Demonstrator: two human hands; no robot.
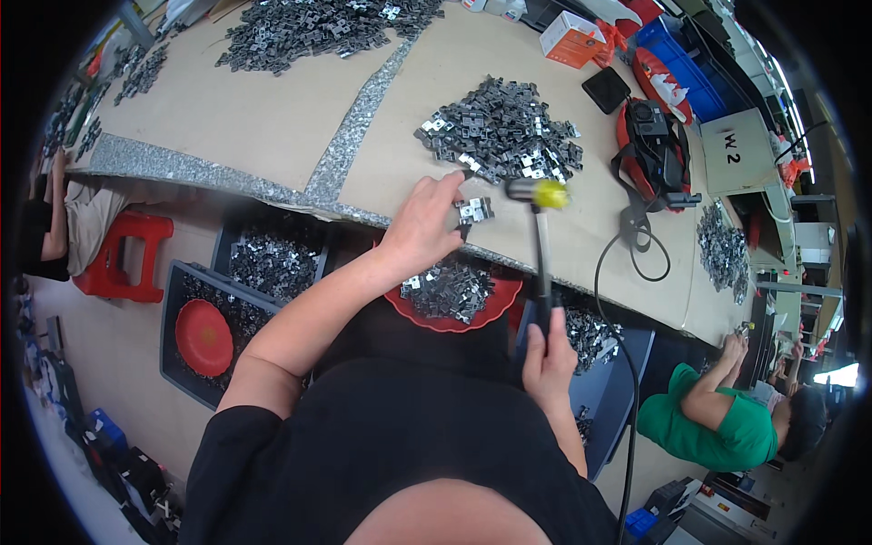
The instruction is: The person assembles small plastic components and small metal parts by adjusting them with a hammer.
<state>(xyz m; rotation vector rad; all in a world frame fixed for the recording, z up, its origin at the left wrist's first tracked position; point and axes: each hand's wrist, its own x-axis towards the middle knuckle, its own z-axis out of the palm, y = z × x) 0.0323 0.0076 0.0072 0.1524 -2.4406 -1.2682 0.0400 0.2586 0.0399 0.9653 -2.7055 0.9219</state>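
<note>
My right hand point(549, 359) is wrapped round the dark handle of a mallet point(542, 259). The mallet's head, yellow at one end and slightly blurred, is raised near the table edge. My left hand point(420, 222) reaches over that edge, its thumb and fingers closed about a small silver and black metal part point(474, 211). Fingertips hide some of that part. Just beyond lies a heap of similar small metal parts point(500, 127). Below the edge, in front of my body, a red scalloped basin point(427, 320) holds more of them.
Grey bins point(173, 341) of parts flank me beneath the table. At right lie a red and black bag point(647, 145) and a black cable point(599, 272). A white-orange box point(570, 40) stands at the back. A person in green point(718, 418) works at right; a red stool point(127, 259) stands left.
</note>
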